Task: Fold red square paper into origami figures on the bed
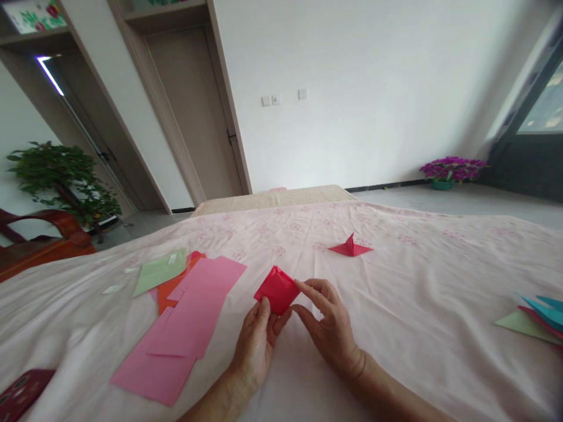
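Note:
A folded red paper [278, 289], diamond-shaped with layered folds at its top corner, is held up above the cloth in front of me. My left hand [257, 337] grips its lower left part, thumb on the front and fingers behind. At its right corner, the index fingertip of my right hand [329, 322] touches the paper. The right thumb is spread apart from that finger, near the paper's lower right edge. Farther off on the cloth lies a finished-looking red folded paper piece [350, 247] with a raised point in its middle.
Pink paper sheets [189, 316], an orange sheet [169, 288] and a green packet [162, 271] lie on the left of the patterned tablecloth [396, 281]. A dark red phone-like object [24, 391] is at the lower left. Blue and green folded papers [534, 319] lie at the right edge.

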{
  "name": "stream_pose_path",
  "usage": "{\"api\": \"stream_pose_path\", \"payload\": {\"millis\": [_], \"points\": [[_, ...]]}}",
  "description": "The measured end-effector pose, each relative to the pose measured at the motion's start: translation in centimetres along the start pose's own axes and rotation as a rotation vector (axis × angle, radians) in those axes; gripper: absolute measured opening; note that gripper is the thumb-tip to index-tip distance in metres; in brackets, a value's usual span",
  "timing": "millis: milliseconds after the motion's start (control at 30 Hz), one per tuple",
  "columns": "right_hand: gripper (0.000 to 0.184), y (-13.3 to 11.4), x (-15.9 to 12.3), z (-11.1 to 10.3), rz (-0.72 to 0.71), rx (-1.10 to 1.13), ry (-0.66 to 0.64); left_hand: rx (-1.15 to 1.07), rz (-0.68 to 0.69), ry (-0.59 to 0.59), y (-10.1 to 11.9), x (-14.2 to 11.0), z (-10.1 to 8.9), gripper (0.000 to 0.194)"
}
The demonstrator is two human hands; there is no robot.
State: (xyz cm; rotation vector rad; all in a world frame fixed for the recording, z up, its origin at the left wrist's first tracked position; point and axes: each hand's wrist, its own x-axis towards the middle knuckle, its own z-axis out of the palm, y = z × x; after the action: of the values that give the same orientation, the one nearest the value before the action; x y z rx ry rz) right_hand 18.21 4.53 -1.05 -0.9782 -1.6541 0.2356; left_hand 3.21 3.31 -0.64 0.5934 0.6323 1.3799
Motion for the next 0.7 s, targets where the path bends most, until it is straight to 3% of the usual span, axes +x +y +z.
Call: {"api": "stream_pose_path", "payload": {"millis": [233, 367, 533, 700], "points": [[0.054, -0.05, 0.15, -0.23, -0.084, -0.072, 0.005, -0.018, 0.001, -0.027, -0.02, 0.05, -0.03, 0.034], [0.054, -0.36, 0.05, -0.24, -0.076, 0.042, -0.03, -0.026, -0.027, -0.027, 0.0, -0.08, 0.08, 0.03], [0.052, -0.48, -0.12, 0.14, 0.072, 0.205, -0.012, -0.057, -0.075, 0.04, 0.35, 0.0, 0.31, 0.026], [0.025, -0.61, 0.04, 0.35, 0.283, 0.349, -0.01, -0.12, -0.128, 0.107, 0.45, 0.28, 0.12, 0.023]]}}
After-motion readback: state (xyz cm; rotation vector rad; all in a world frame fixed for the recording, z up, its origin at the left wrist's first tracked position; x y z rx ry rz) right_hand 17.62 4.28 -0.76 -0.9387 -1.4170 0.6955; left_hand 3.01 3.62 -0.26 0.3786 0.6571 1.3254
